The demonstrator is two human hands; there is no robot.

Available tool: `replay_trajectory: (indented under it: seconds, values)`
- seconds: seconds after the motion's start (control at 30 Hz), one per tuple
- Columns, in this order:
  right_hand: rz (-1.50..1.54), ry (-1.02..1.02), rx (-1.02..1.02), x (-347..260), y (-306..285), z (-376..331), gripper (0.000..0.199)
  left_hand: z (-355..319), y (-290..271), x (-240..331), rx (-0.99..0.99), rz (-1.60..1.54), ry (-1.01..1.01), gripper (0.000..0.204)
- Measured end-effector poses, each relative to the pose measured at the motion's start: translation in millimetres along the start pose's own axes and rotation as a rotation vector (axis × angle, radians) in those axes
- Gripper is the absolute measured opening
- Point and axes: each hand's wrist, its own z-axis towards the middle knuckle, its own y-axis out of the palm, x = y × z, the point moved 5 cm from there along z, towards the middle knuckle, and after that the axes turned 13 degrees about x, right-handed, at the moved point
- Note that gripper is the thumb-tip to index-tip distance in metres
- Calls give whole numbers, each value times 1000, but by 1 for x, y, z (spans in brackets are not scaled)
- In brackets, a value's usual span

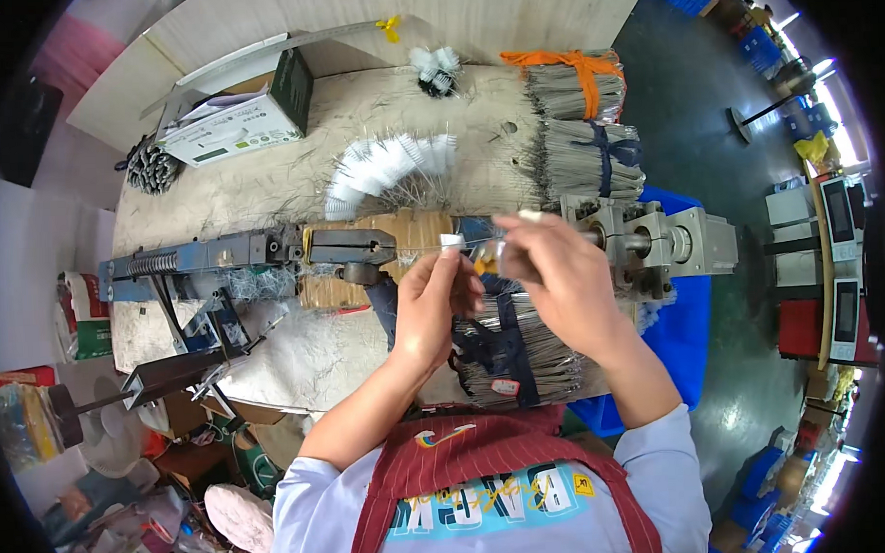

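Observation:
A blue clamp [349, 248] with dark jaws points right along the bench machine, and a thin wire seems to run from its tip toward my hands. My left hand [426, 311] is closed, thumb and finger pinched at a small white tuft [451, 240], which looks like bristles. My right hand [564, 277] is beside it on the right, fingers curled by the wire, with something yellow on or at a finger. What its fingertips hold is hidden. Just right of that hand is the metal spindle unit [646, 245]. Behind the clamp, white-bristled wire brushes [385, 171] lie fanned out.
Tied wire bundles [589, 159] lie at the back right, and another bundle [523, 357] sits in front of me. A box [247, 113] stands at the back left, near a dark coiled bundle [151, 168]. A blue bin [693, 341] is below the bench's right edge.

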Motion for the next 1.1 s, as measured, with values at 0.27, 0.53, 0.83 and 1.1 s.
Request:
replay_trajectory:
  seconds: [0.27, 0.53, 0.83, 1.1]
  values:
    - [-89, -284, -211, -6, 7, 13, 15, 1, -11, -8, 31, 5, 150, 30]
    - [-69, -7, -539, 24, 67, 55, 14, -9, -5, -2, 69, -4, 84, 32]
    - [192, 62, -655, 33, 60, 55, 24, -9, -7, -4, 85, -34, 68, 33]
    - [151, 209, -860, 33, 70, 65, 25, -22, 0, 12, 6, -243, -42, 44]
